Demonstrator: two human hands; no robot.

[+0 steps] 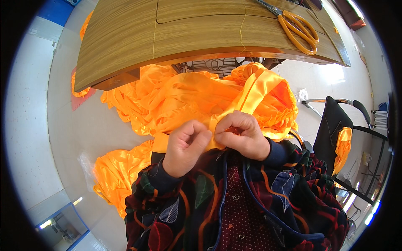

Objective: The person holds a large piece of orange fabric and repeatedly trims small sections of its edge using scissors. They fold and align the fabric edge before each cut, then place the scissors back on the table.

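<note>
A big heap of shiny orange satin fabric (pixel 197 94) spills from under the wooden table down onto my lap and the floor. Both my hands meet close to my chest at one edge of it. My left hand (pixel 186 146) is curled with the fingertips pinched on the folded orange edge. My right hand (pixel 242 134) is fisted beside it, gripping the same edge, knuckles up. The two hands touch each other. What lies inside the pinch is hidden by the fingers.
A wooden table (pixel 125 37) fills the top of the view, with orange-handled scissors (pixel 298 28) at its right end. More orange fabric (pixel 115 171) lies on the pale floor at lower left. A black chair (pixel 335 125) with an orange piece (pixel 342 146) stands at right.
</note>
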